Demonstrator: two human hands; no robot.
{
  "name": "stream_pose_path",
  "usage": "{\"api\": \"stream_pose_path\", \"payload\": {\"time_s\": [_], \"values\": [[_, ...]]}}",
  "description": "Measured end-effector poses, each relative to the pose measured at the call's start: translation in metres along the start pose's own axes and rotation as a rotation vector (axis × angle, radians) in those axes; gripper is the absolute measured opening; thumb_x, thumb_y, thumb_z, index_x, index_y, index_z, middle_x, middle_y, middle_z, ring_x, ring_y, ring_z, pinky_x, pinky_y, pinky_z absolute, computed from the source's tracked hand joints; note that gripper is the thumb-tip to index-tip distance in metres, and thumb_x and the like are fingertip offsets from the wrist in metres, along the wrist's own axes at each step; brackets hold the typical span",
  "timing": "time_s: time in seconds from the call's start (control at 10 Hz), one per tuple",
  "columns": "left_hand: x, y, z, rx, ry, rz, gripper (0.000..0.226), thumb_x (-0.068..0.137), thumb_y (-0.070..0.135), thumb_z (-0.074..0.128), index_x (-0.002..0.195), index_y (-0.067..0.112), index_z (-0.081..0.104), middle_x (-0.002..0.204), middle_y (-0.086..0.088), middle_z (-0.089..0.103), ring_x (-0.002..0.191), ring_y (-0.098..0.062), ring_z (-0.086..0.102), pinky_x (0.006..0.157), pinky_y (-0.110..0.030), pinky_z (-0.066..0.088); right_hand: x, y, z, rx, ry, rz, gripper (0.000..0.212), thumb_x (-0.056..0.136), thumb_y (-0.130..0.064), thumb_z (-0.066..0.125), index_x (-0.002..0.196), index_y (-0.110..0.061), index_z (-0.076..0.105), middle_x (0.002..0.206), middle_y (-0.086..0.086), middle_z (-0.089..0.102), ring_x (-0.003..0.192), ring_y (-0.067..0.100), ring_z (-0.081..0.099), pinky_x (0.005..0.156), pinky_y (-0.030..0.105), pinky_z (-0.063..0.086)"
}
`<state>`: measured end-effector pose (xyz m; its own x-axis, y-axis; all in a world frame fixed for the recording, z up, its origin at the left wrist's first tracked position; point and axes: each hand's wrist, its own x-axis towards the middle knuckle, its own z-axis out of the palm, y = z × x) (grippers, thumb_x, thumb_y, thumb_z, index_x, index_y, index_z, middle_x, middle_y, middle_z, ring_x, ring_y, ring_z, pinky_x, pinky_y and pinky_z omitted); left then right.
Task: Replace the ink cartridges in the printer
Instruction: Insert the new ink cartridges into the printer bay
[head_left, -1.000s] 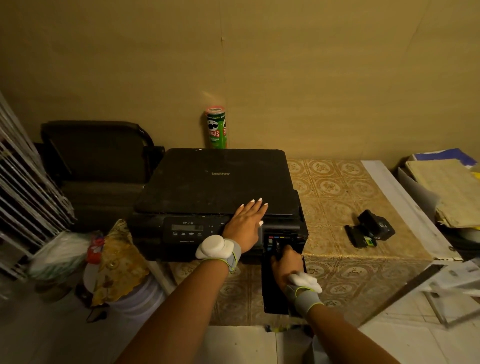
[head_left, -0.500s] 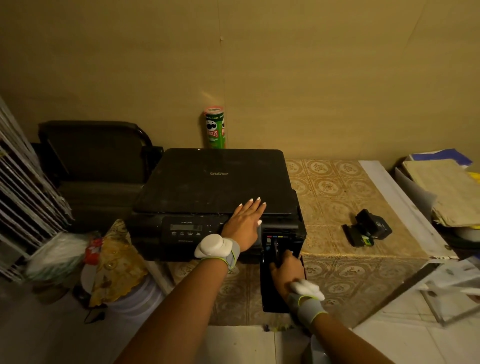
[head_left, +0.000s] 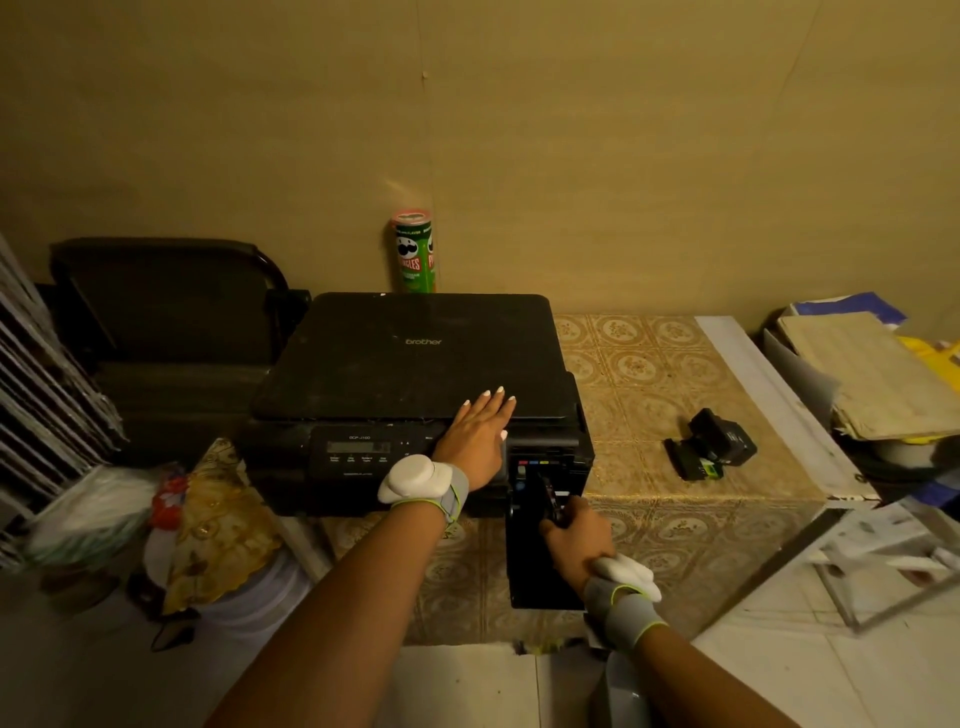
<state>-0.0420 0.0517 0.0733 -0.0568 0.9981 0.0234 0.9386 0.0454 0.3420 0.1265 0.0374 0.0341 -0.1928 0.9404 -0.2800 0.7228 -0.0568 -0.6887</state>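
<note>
At frame centre the left hand (head_left: 475, 441) is lying flat and open on the printer (head_left: 410, 364), while the right hand (head_left: 576, 535) is closing its grip on a cartridge (head_left: 549, 500) in the open bay lower right of centre.

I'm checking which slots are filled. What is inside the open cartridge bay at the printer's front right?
Inside the cartridge bay, a row of coloured slot labels and one dark cartridge gripped by the right hand. The remaining slots are too dark and partly hand-covered to judge.
</note>
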Motion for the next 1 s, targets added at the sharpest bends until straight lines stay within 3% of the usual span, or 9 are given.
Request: {"api": "stream_pose_path", "payload": {"time_s": [0.2, 0.3, 0.4, 0.5, 0.6, 0.7, 0.8, 0.9, 1.0], "values": [[0.000, -0.002, 0.002, -0.007, 0.008, 0.009, 0.050, 0.100, 0.012, 0.027, 0.147, 0.014, 0.012, 0.159, -0.007, 0.005, 0.147, -0.021, 0.001, 0.118, -0.033, -0.003, -0.001, 0.008, 0.000, -0.074, 0.004, -0.083, 0.016, 0.080, -0.013, 0.061, 0.095, -0.009, 0.056, 0.101, 0.019, 0.067, 0.094, 0.035, 0.062, 0.068, 0.026, 0.039], [0.000, -0.002, 0.002, -0.013, 0.012, 0.009, 0.050, 0.100, 0.012, 0.028, 0.147, 0.014, 0.012, 0.159, -0.007, 0.005, 0.147, -0.021, 0.001, 0.118, -0.033, -0.003, -0.004, 0.011, 0.001, -0.031, 0.003, -0.095, 0.019, 0.079, -0.012, 0.061, 0.097, -0.007, 0.059, 0.099, 0.018, 0.068, 0.094, 0.034, 0.063, 0.073, 0.032, 0.046], [0.000, -0.002, 0.002, -0.015, 0.003, 0.009, 0.050, 0.100, 0.013, 0.027, 0.147, 0.014, 0.012, 0.159, -0.007, 0.005, 0.147, -0.021, 0.001, 0.118, -0.033, -0.002, -0.006, 0.011, -0.003, -0.006, 0.004, -0.111, 0.021, 0.078, -0.012, 0.063, 0.069, -0.021, 0.045, 0.080, 0.013, 0.060, 0.076, 0.028, 0.056, 0.065, 0.031, 0.041], [-0.001, -0.001, 0.001, -0.022, -0.002, 0.008, 0.050, 0.100, 0.013, 0.027, 0.147, 0.014, 0.012, 0.159, -0.007, 0.005, 0.147, -0.021, 0.001, 0.118, -0.032, -0.003, -0.005, 0.012, -0.006, 0.031, 0.023, -0.137, 0.032, 0.077, -0.010, 0.063, 0.062, -0.023, 0.038, 0.073, 0.009, 0.053, 0.070, 0.024, 0.049, 0.062, 0.028, 0.035], [-0.001, 0.000, -0.003, -0.088, -0.010, 0.001, 0.051, 0.099, 0.011, 0.030, 0.147, 0.015, 0.015, 0.159, -0.005, 0.007, 0.147, -0.020, 0.002, 0.117, -0.030, -0.004, -0.003, 0.012, -0.013, 0.076, 0.035, -0.185, 0.026, 0.075, -0.008, 0.065, 0.066, -0.014, 0.041, 0.067, 0.008, 0.050, 0.065, 0.021, 0.045, 0.055, 0.028, 0.032], [-0.014, 0.001, -0.004, -0.237, 0.119, 0.096, 0.054, 0.094, 0.004, 0.041, 0.144, 0.020, 0.028, 0.156, 0.001, 0.019, 0.146, -0.012, 0.010, 0.117, -0.026, -0.004, 0.004, 0.013, -0.021, 0.106, 0.067, -0.219, 0.036, 0.073, -0.010, 0.067, 0.059, -0.023, 0.037, 0.062, 0.004, 0.051, 0.059, 0.021, 0.047, 0.050, 0.024, 0.033], [-0.027, 0.008, -0.001, -0.394, 0.202, 0.140, 0.050, 0.089, -0.001, 0.048, 0.135, 0.019, 0.046, 0.147, 0.002, 0.041, 0.140, -0.012, 0.028, 0.117, -0.023, 0.010, 0.009, 0.013, -0.027, 0.128, 0.099, -0.234, 0.038, 0.072, -0.010, 0.069, 0.057, -0.025, 0.037, 0.059, 0.001, 0.051, 0.058, 0.019, 0.047, 0.050, 0.025, 0.034], [-0.033, 0.012, -0.003, -0.490, 0.131, 0.128, 0.036, 0.086, 0.006, 0.058, 0.119, 0.019, 0.062, 0.126, -0.003, 0.061, 0.122, -0.018, 0.051, 0.109, -0.030, 0.036, 0.011, 0.010, -0.035, 0.136, 0.108, -0.265, 0.034, 0.072, -0.009, 0.068, 0.059, -0.024, 0.040, 0.060, 0.002, 0.051, 0.058, 0.020, 0.047, 0.051, 0.026, 0.034], [-0.034, 0.014, -0.007, -0.578, 0.038, 0.105, 0.041, 0.084, 0.013, 0.065, 0.124, 0.022, 0.058, 0.119, -0.005, 0.064, 0.106, -0.012, 0.060, 0.100, -0.029, 0.046, 0.013, 0.008, -0.040, 0.155, 0.113, -0.289, 0.031, 0.072, -0.007, 0.067, 0.060, -0.022, 0.042, 0.062, 0.004, 0.052, 0.060, 0.020, 0.047, 0.053, 0.027, 0.034]]}}
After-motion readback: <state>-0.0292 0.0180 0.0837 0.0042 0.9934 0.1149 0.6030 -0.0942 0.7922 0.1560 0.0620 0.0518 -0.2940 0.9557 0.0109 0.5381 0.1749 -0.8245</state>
